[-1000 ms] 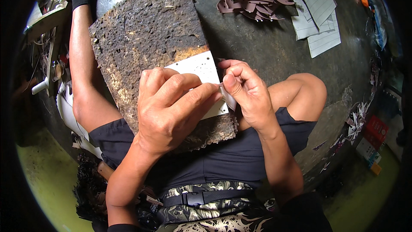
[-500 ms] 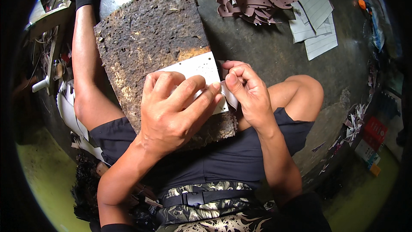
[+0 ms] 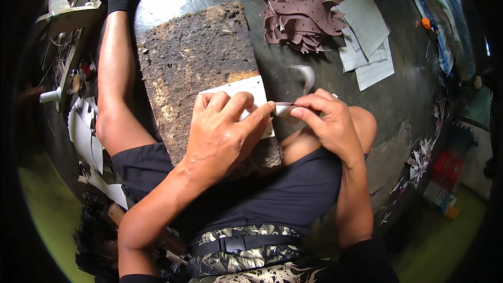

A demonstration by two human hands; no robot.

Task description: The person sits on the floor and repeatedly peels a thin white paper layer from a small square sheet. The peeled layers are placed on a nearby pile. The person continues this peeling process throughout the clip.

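We see the left hand (image 3: 222, 133) spread flat, palm down, pinning a white template sheet (image 3: 246, 88) to the rough brown cutting board (image 3: 196, 57) on the lap. The right hand (image 3: 327, 120) is pinched shut on a small pale strip (image 3: 283, 108) — it sits between both hands' fingertips, long axis running left-right, the right hand holding it. Brown perforated offcuts (image 3: 304, 15) lie well beyond the right hand.

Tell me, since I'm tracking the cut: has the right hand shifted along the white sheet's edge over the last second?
Cannot tell. The right hand sits at the right edge of the white sheet on the cork board, as earlier; the camera itself moved.
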